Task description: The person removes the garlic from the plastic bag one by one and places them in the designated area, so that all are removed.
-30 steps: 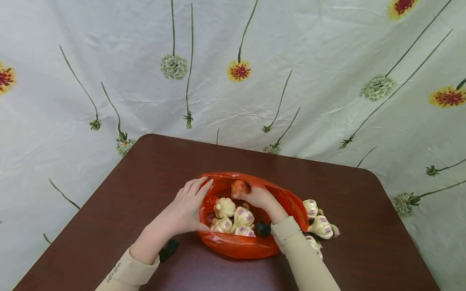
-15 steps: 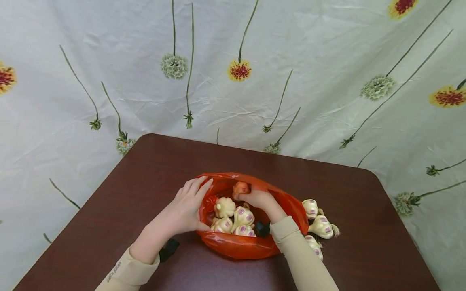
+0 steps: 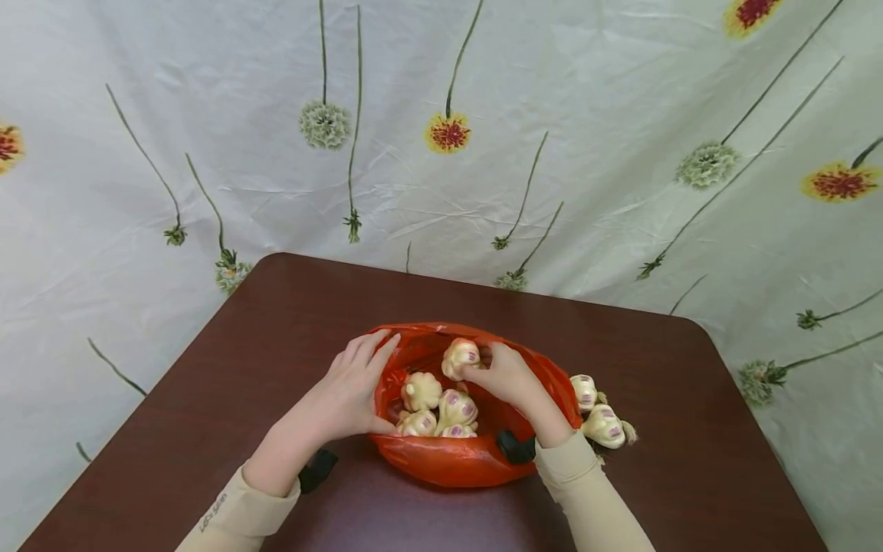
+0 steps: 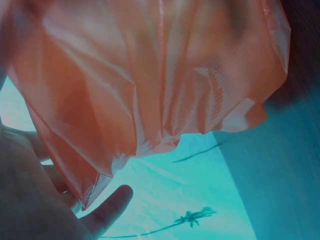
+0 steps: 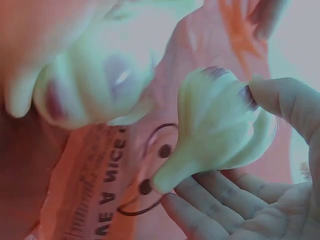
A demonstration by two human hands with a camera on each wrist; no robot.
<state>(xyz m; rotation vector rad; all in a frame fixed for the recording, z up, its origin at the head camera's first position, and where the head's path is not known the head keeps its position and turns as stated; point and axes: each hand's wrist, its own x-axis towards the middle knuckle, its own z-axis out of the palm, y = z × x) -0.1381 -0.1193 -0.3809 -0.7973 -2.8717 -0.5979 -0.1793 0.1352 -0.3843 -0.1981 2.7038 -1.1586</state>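
My right hand [image 3: 507,372] holds a garlic bulb [image 3: 461,359] between thumb and fingers at the mouth of a red plastic bag [image 3: 441,464]. In the right wrist view the thumb presses the side of this garlic bulb [image 5: 220,120], its stem pointing down and left, with fingers beneath. My left hand [image 3: 352,383] holds the bag's left rim, fingers and thumb spread along it. Close in the left wrist view, the bag [image 4: 125,90] tapers down to a corner at my left hand [image 4: 30,185]. Several more garlic bulbs [image 3: 422,392] lie inside the bag.
Outside the bag, more garlic bulbs [image 3: 607,426] rest on the dark brown table [image 3: 331,299], partly hidden by my right sleeve. Behind the table hangs a white curtain [image 3: 276,199] with a flower print. Dark wrist devices [image 3: 317,469] sit at both wrists.
My right hand has come up out of the deeper bag with the garlic bulb, which now shows pale instead of red-tinted. The left hand keeps its place on the rim.
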